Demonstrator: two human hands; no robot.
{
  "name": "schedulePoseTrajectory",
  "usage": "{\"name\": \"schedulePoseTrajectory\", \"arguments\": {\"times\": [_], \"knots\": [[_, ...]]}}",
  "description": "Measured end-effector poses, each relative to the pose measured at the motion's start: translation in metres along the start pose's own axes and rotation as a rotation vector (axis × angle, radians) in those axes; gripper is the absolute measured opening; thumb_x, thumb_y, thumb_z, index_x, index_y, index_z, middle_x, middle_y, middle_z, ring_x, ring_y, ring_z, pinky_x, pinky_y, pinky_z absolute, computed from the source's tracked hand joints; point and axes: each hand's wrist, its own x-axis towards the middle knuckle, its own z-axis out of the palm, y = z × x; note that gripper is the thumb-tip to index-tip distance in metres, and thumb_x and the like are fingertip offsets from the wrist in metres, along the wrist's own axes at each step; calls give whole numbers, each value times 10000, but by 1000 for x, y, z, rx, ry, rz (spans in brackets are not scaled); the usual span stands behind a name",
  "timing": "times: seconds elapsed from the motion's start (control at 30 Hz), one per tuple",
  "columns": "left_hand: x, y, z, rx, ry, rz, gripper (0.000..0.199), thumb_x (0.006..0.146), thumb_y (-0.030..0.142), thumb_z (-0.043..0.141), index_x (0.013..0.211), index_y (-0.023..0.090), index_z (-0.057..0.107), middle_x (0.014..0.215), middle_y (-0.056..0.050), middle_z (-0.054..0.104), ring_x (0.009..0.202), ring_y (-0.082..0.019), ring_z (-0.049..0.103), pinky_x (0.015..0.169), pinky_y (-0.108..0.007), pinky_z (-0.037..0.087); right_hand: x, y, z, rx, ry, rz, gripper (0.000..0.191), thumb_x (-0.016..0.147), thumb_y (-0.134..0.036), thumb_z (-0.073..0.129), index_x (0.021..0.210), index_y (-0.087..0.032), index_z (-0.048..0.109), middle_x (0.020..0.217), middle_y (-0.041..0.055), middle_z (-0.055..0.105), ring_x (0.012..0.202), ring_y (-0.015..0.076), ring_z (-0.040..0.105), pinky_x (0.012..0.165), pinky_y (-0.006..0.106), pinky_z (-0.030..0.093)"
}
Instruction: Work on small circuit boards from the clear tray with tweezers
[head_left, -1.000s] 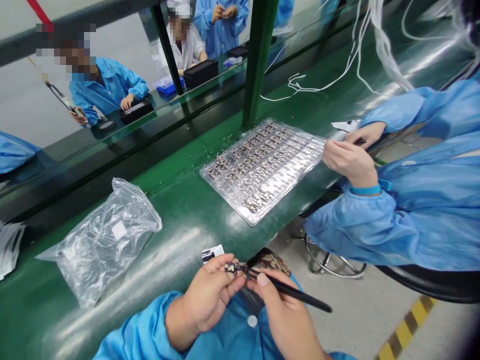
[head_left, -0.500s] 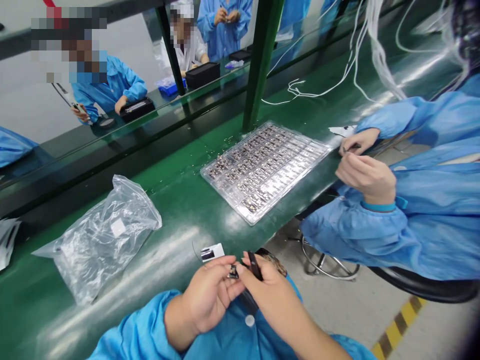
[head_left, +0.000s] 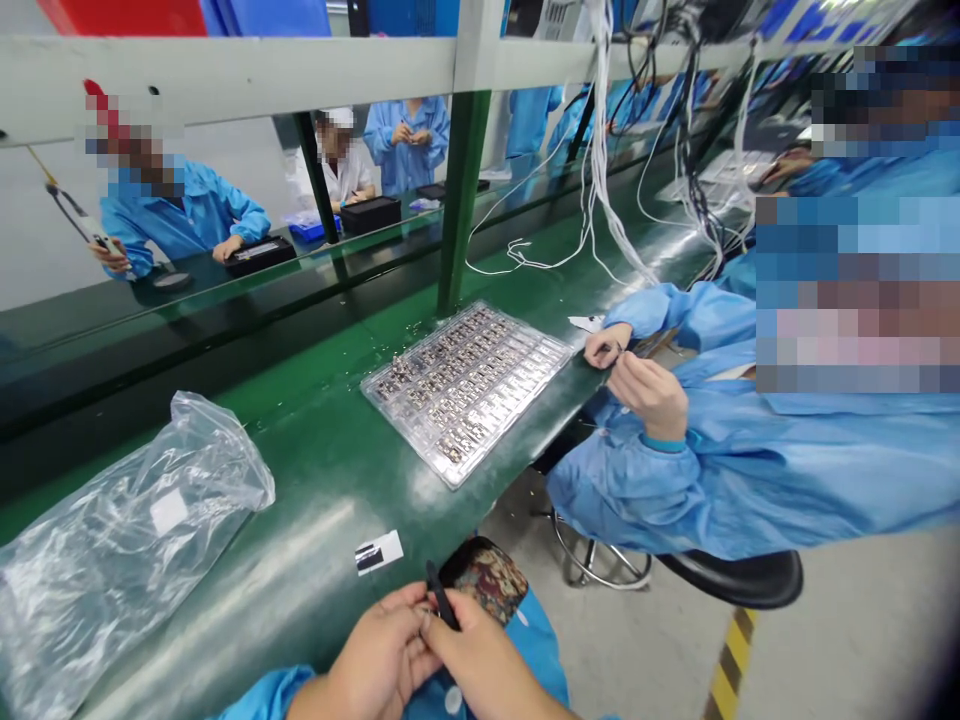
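At the bottom centre, my left hand (head_left: 384,650) and my right hand (head_left: 480,650) meet at the front edge of the green table (head_left: 322,560). A black slim tool (head_left: 442,597) sticks up from my right hand, gripped between thumb and fingers. The fingers of my left hand are closed together; whatever is between them is hidden. Just beyond the hands lies a white card with black strips (head_left: 379,553). Farther off, a clear tray (head_left: 457,475) holds rows of small metal parts, some heaped at its left corner.
A clear plastic bag (head_left: 187,540) lies at the left. At the right, a seated person in a blue coat (head_left: 750,450) works with both hands near the tray. A green post (head_left: 461,200) and white cables (head_left: 600,180) stand behind. More people sit across the table.
The view has tilted up and turned right, so tray, bag and neighbour appear farther left and mostly lower. The small part seen at my left fingertips is now hidden.
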Motion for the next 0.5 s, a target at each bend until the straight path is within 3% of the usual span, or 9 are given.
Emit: {"name": "schedulePoseTrajectory", "arguments": {"times": [0.2,0.5], "knots": [[10,-13,-8,-25,-30,-14,448,662,79,556,1088,76,419,968,-139,601,812,-208,606,774,-324,470,3,14,1,-45,-4,-18,286,760,-325,472,950,-163,612,912,44,643,899,199,585,815,326,421],[-6,-12,8,56,-59,36,316,706,90,493,1021,75,479,962,-123,613,782,-168,609,695,-255,466,-4,7,-2,-27,-3,-19,258,756,-286,476,928,-157,618,897,35,647,902,197,585,827,323,412]]}}
